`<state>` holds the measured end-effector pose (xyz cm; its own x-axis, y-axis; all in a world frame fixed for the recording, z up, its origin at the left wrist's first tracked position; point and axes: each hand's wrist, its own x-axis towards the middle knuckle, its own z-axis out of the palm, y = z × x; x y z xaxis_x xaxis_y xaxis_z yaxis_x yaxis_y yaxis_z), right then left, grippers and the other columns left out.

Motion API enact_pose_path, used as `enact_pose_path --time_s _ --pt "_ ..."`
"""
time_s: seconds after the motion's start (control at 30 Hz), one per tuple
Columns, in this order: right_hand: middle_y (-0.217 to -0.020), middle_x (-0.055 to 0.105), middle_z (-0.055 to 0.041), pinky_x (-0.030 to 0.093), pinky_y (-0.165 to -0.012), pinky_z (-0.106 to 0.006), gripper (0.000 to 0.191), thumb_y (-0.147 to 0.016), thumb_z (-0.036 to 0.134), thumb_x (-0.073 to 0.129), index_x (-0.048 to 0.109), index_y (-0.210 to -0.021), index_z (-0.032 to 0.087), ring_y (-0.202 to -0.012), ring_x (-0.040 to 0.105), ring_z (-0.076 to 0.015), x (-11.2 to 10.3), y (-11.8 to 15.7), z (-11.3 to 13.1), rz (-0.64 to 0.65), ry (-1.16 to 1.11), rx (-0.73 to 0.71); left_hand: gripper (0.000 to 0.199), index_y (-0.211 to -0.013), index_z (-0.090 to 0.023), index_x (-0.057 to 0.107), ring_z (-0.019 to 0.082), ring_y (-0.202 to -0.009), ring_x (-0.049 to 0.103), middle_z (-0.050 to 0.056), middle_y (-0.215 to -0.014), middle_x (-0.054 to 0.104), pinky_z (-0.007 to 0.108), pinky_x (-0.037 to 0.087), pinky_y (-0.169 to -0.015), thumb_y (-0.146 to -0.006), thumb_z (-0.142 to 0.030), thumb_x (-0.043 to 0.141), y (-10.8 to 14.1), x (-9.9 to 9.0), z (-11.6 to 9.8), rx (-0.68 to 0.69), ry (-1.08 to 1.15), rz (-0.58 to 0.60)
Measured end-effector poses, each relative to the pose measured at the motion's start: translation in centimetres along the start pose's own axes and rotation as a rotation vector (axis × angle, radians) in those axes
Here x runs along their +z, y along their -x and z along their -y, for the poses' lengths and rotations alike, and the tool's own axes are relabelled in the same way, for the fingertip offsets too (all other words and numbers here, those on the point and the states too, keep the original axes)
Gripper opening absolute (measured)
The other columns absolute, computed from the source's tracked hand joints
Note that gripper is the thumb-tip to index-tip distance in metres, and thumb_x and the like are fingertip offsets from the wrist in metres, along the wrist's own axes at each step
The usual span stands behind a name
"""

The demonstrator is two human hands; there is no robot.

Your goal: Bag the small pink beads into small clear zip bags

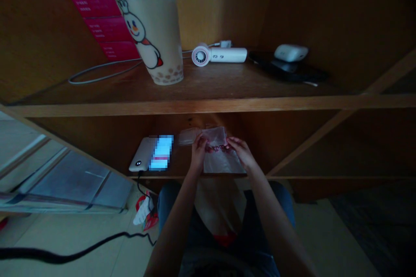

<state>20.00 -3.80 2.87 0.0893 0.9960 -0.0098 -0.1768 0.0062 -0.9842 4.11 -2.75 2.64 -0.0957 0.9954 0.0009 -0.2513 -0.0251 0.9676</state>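
My left hand (199, 152) and my right hand (242, 152) pinch the red-edged opening of a clear plastic bag (214, 136) from either side, under the wooden shelf (208, 107). Below the hands, a white plastic bag (221, 162) drapes over the desk edge toward my lap. Just left of my left hand lies a white power bank or phone (143, 154), its lit screen blurred out. A second clear plastic piece (188, 136) sits against the bag's left end, and I cannot tell whether it is separate.
On the shelf stand a tall milk tea cup (156, 39) with a snowman print, a white handheld fan (217, 55), a white earbud case (290, 53) on a black pad, and pink cards (100, 19). Black cable (78, 253) runs across the floor.
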Motion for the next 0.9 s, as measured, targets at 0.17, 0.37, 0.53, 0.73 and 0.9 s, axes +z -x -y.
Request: enact_pose_path --time_s 0.17,0.37,0.53,0.73,0.9 --pt "-0.071 0.065 -0.0025 0.044 -0.061 -0.024 0.026 -0.067 0.042 0.065 0.065 -0.077 0.018 -0.061 0.058 -0.0116 0.0 0.3 0.5 0.103 0.013 0.019 0.045 -0.125 -0.022 0.037 0.005 -0.048 0.052 0.003 -0.091 0.059 0.019 0.045 -0.046 -0.081 -0.028 0.049 0.1 -0.4 -0.4 0.072 -0.124 0.043" --pt "-0.067 0.062 0.0001 0.043 -0.06 -0.022 0.02 -0.069 0.037 0.063 0.062 -0.073 0.018 -0.058 0.055 -0.0093 0.0 0.2 2.1 0.107 -0.018 -0.026 0.034 -0.113 -0.019 0.047 0.015 -0.095 0.058 0.009 -0.111 0.057 0.028 0.047 -0.08 -0.081 -0.03 0.052 0.2 -0.2 -1.1 0.344 -0.479 -0.044" --pt "-0.066 0.061 0.0008 0.043 -0.059 -0.023 0.018 -0.07 0.036 0.062 0.062 -0.071 0.018 -0.059 0.054 -0.01 0.5 0.5 4.6 0.21 0.126 -0.101 0.029 -0.082 -0.016 0.056 0.013 -0.068 0.06 0.003 -0.074 0.063 0.024 0.046 -0.064 -0.083 -0.043 0.047 1.5 1.6 -3.7 0.298 -0.552 0.159" --pt "-0.068 0.062 0.0008 0.043 -0.056 -0.023 0.019 -0.075 0.037 0.058 0.064 -0.079 0.019 -0.058 0.053 -0.0107 0.6 0.8 6.5 0.4 0.331 -0.185 0.032 -0.071 -0.016 0.053 0.01 -0.057 0.054 -0.002 -0.059 0.055 0.019 0.039 -0.053 -0.083 -0.044 0.045 1.5 2.7 -5.2 0.298 -0.554 0.318" --pt "-0.067 0.063 0.0008 0.043 -0.059 -0.023 0.02 -0.077 0.037 0.057 0.065 -0.074 0.019 -0.06 0.055 -0.011 0.2 0.6 6.9 0.418 0.443 -0.265 0.033 -0.07 -0.015 0.052 0.009 -0.056 0.051 -0.002 -0.059 0.052 0.019 0.038 -0.053 -0.086 -0.043 0.04 1.2 2.2 -4.8 0.3 -0.554 0.367"
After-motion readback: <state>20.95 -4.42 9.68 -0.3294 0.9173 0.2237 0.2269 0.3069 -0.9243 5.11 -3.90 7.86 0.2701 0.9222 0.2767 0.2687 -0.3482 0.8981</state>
